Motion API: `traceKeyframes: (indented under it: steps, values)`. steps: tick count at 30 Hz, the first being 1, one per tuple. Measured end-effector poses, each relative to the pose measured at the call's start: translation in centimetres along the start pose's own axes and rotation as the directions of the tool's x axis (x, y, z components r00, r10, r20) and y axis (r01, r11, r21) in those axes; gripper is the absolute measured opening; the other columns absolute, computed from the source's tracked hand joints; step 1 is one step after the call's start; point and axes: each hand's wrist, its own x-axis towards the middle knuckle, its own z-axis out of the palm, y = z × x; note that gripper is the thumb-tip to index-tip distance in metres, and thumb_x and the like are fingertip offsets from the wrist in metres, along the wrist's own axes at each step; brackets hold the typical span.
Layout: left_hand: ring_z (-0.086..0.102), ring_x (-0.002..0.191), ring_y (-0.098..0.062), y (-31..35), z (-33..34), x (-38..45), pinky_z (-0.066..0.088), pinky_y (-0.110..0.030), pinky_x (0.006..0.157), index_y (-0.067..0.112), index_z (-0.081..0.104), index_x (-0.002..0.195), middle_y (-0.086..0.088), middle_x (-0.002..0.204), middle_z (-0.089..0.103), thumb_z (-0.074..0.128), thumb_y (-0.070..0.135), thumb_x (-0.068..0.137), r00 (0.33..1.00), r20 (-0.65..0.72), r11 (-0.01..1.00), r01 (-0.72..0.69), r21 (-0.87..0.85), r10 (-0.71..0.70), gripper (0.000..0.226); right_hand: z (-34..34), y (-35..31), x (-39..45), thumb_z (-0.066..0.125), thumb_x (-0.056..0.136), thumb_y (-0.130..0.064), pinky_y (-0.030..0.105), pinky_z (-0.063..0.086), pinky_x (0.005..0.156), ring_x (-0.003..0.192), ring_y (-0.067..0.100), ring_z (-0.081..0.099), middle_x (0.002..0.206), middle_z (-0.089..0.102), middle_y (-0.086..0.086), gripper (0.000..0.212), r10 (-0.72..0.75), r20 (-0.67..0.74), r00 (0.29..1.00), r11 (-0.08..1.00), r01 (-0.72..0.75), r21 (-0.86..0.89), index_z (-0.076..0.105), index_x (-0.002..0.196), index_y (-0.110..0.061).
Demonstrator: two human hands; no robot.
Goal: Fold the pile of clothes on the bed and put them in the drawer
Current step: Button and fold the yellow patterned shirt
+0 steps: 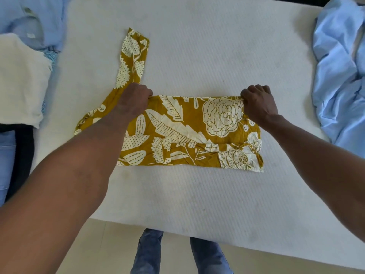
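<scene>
The mustard floral garment (189, 133) lay half folded in the middle of the white mattress (197, 56), one long strip trailing toward the far edge. Left hand (133, 99) and right hand (258, 103) were each closed tight, pinching its far edge at either end. The left forearm hid part of the cloth. Pale blue clothes (339, 76) near the right edge and a white folded piece (21, 76) at the left edge were cut off by the frame.

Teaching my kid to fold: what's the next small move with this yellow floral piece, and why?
Probably bring the loose strip across onto the folded panel. Both hands, left and right, pinch its far edge, while the strip lies outside.
</scene>
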Motion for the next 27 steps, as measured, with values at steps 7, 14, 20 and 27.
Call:
traceKeyframes:
  steps: [7,14,20,27]
  values:
    - [0.061,0.071,-0.038,2.5,0.7,-7.8,0.048,-0.038,0.051,-0.001,0.064,0.086,-0.020,0.081,0.062,0.065,-0.010,0.078,0.986,-0.150,0.996,-0.069,0.051,0.076,0.012,-0.7,-2.4,-7.2,0.056,0.092,-0.005,0.046,0.041,0.085,0.087,0.036,0.056,0.092,0.060,0.019,0.009,0.007,-0.027,1.000,0.997,-0.009,-0.080,0.061,0.098,-0.001]
    - [0.060,0.074,-0.038,4.1,5.7,-14.2,0.051,-0.044,0.066,0.003,0.062,0.088,-0.018,0.084,0.060,0.066,-0.008,0.072,0.991,-0.126,0.997,-0.047,0.054,0.053,0.020,2.4,-4.2,-13.7,0.077,0.080,-0.011,0.043,0.043,0.075,0.080,0.033,0.055,0.086,0.058,0.014,0.021,-0.051,0.112,0.992,0.990,0.065,-0.126,0.061,0.092,-0.004]
    - [0.058,0.082,-0.035,5.6,6.5,-15.2,0.047,-0.045,0.072,0.005,0.060,0.091,-0.016,0.090,0.059,0.066,0.005,0.072,0.997,-0.072,0.998,0.044,0.039,-0.041,0.020,2.9,-6.2,-14.1,0.076,0.079,-0.014,0.047,0.046,0.079,0.090,0.037,0.056,0.098,0.060,0.019,0.027,0.102,0.228,0.968,0.988,-0.071,-0.139,0.064,0.099,-0.001]
    - [0.050,0.096,-0.029,9.5,6.4,-11.9,0.041,-0.043,0.083,0.009,0.059,0.102,-0.013,0.103,0.056,0.045,0.025,0.091,0.978,-0.202,0.999,-0.047,-0.003,0.046,0.024,2.7,-11.9,-11.5,0.052,0.090,-0.007,0.044,0.046,0.081,0.095,0.032,0.050,0.110,0.057,0.017,0.016,0.103,0.141,0.985,0.968,-0.132,0.214,0.057,0.105,-0.001]
